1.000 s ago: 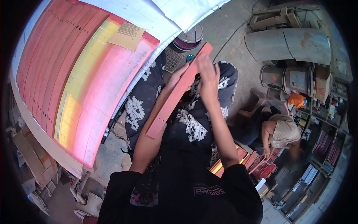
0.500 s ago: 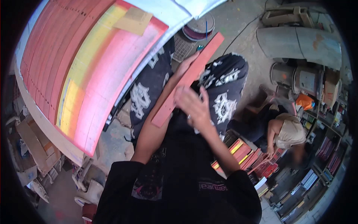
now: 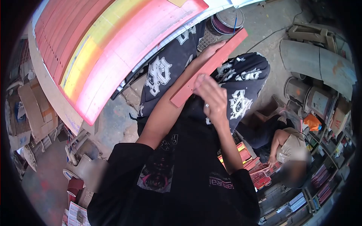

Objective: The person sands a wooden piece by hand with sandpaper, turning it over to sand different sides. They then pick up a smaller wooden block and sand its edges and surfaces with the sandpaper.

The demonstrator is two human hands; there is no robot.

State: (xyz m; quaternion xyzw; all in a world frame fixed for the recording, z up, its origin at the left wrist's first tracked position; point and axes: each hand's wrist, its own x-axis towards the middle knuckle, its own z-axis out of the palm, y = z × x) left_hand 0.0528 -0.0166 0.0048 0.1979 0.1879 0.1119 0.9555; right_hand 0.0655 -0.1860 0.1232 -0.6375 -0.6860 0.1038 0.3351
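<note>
A long red wooden strip (image 3: 222, 52) with small holes near its lower end lies slanted above my lap, over my left forearm. My left hand (image 3: 212, 52) is closed around its upper part from beneath; some of the fingers are hidden behind it. My right hand (image 3: 214, 98), wearing a ring, reaches to the strip's lower half. Its fingers are stretched toward the wood and their tips lie at its face, somewhat blurred. I see no tool in that hand.
At upper left a board carries several red strips (image 3: 69, 37) and a curved pink-yellow panel (image 3: 113, 64). Paint cans (image 3: 230, 17) stand beyond my knees. At right a co-worker (image 3: 290, 147) bends over red pieces (image 3: 260, 175), near shelves (image 3: 320, 177).
The view has shifted, so the panel appears further up. My right hand's fingers, spread over the strip before, are now drawn closer together. My left hand keeps its hold.
</note>
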